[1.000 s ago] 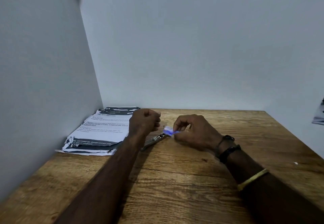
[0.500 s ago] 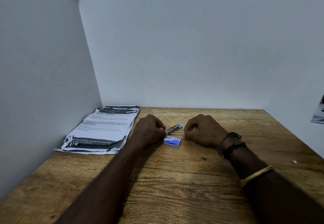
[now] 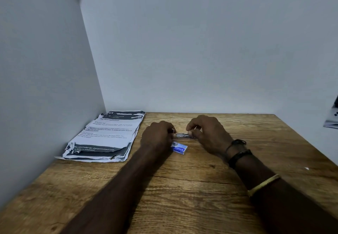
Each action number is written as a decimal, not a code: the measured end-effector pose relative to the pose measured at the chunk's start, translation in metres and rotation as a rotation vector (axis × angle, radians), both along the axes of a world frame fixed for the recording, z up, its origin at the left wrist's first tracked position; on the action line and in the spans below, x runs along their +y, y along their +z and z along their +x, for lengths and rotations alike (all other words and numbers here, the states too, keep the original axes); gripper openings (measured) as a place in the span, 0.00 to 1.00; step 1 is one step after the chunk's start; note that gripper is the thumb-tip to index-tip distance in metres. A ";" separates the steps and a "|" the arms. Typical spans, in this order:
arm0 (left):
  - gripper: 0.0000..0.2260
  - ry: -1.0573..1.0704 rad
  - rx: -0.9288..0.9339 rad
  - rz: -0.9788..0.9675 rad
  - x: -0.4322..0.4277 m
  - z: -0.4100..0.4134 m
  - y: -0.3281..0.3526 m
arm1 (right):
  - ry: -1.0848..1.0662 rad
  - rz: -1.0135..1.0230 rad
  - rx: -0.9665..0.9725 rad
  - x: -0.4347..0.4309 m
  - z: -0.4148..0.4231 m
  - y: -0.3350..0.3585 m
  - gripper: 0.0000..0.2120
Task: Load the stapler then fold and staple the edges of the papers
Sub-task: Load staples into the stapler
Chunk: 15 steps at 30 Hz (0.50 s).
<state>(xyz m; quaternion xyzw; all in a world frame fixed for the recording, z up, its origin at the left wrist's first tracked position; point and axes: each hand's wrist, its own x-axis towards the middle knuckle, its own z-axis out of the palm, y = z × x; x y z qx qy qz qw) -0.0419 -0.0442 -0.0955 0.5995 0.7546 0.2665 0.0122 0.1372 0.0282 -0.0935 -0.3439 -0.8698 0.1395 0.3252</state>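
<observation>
The stapler [image 3: 183,136] lies sideways between my hands. My left hand [image 3: 157,137] grips one end, and my right hand [image 3: 206,133] pinches the other.

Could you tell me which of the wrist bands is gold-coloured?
The gold band on the right forearm, nearest the camera; the two bands closer to the right hand are dark.

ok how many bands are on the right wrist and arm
3. Two dark bands sit together at the right wrist: a thin cord one nearest the hand, a thicker one just behind it. A gold bangle sits further up the forearm. Any on the underside would be hidden.
</observation>
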 end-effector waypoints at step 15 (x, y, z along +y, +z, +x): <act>0.04 -0.096 0.045 0.208 0.002 0.009 0.001 | 0.065 0.184 0.051 -0.003 -0.004 0.002 0.04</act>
